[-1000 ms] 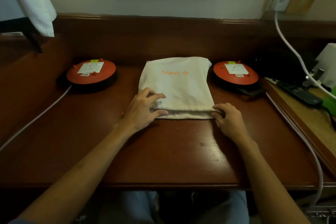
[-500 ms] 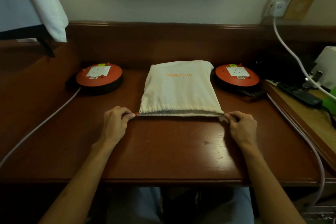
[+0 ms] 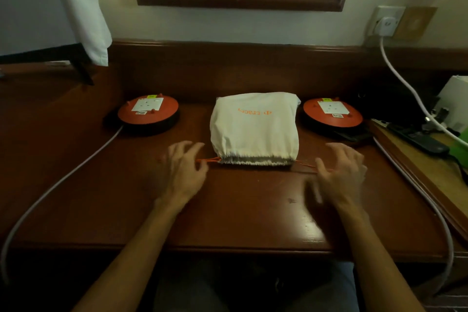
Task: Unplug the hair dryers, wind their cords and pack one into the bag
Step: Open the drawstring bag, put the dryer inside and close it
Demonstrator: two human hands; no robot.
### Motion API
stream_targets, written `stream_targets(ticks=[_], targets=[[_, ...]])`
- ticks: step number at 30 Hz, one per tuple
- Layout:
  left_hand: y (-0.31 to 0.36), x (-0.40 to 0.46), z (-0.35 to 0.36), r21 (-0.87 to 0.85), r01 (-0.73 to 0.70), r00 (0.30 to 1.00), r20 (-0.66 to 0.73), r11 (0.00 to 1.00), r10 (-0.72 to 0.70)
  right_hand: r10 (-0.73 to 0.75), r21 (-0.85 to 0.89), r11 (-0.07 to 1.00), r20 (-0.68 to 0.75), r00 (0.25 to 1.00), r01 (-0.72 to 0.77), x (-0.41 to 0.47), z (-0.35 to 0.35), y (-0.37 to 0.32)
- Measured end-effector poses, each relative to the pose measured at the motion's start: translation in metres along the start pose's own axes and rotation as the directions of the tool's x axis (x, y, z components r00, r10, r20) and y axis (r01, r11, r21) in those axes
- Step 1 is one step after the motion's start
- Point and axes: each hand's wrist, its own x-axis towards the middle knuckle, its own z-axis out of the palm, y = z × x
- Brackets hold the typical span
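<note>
Cream drawstring cloth bag [image 3: 254,129] cinched shut on worktop [image 3: 228,215]; packing looks finished. Left hand [image 3: 183,172], right hand [image 3: 340,172] spread wide, holding nothing. Next: withdraw.

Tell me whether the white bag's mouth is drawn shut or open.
Drawn shut. The white bag has its near edge gathered into tight puckers, and orange drawstrings trail out at both corners.
</note>
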Motion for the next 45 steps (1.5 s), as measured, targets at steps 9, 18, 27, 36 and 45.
stream_targets(ticks=[9,18,27,36,45], targets=[[0.009,0.015,0.021,-0.215,-0.036,0.981,0.178,0.976,0.075,-0.153,0.15,0.983,0.312,0.938,0.111,0.001,0.025,-0.003],[-0.032,0.024,-0.01,-0.278,0.269,0.961,0.139,0.922,-0.238,0.008,0.108,0.994,0.204,0.979,-0.03,0.018,-0.002,0.02],[0.053,0.028,0.011,-0.212,0.045,0.916,0.399,0.976,0.045,-0.118,-0.011,0.989,0.553,0.825,0.149,0.028,0.024,-0.033],[0.057,0.053,-0.003,-0.229,-0.089,0.982,0.144,0.969,0.124,-0.271,0.415,0.908,0.493,0.827,0.05,0.046,-0.008,-0.065],[0.063,0.105,-0.052,-0.177,-0.287,0.957,-0.09,0.941,0.275,-0.262,0.392,0.913,0.355,0.897,0.112,0.096,-0.038,-0.079]])
